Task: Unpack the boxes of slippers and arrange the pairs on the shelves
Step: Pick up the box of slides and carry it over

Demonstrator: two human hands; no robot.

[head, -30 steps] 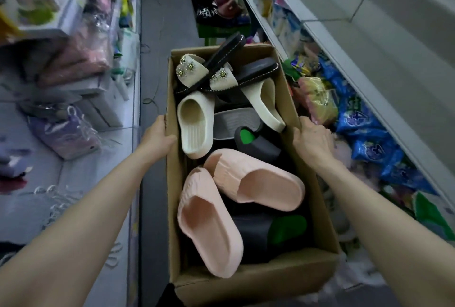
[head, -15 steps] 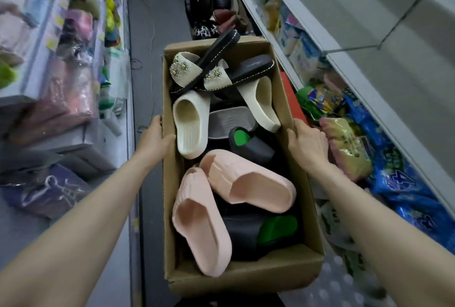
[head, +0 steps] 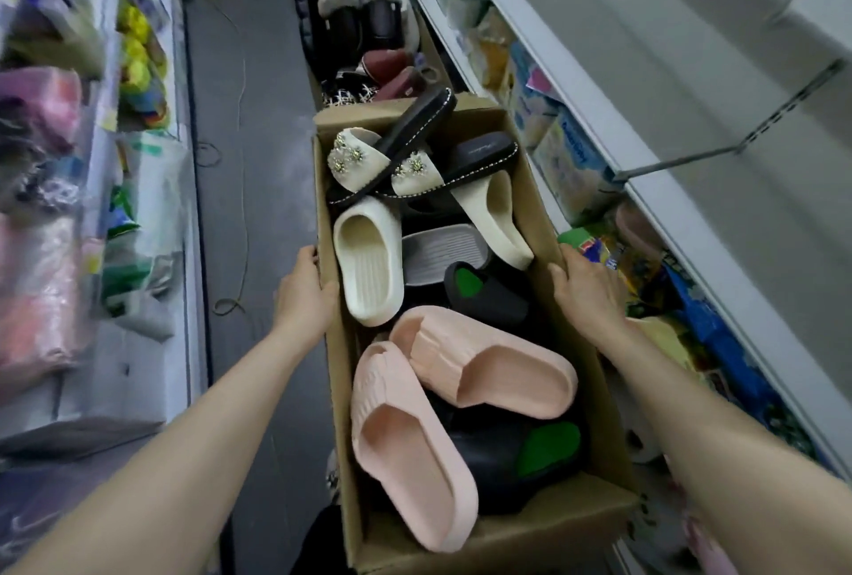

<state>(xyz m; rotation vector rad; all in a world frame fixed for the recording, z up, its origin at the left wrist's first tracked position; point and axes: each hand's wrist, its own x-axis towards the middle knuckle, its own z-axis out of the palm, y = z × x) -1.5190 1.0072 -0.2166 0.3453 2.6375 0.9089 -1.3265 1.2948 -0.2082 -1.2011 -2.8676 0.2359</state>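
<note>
I carry a long cardboard box [head: 548, 528] of slippers along a shop aisle. My left hand [head: 304, 295] grips its left wall, thumb hooked over the rim. My right hand [head: 588, 286] grips the right wall the same way. Inside lie two pink slides [head: 484, 364], two cream slides [head: 369, 261], black slippers with green insoles [head: 548, 443], a grey sole [head: 442, 252], and black sandals with beaded cream straps [head: 415, 159] at the far end.
A second box of dark, fur-lined slippers [head: 364, 26] stands on the floor ahead. Grey metal shelves [head: 691, 224] with packaged goods line the right. Shelves with bagged items [head: 55, 224] line the left. A cable [head: 239, 113] runs along the grey floor.
The box and I have moved forward along the aisle; the shelves slid past and the far box of fur slippers is nearer. Both hands keep the same grip.
</note>
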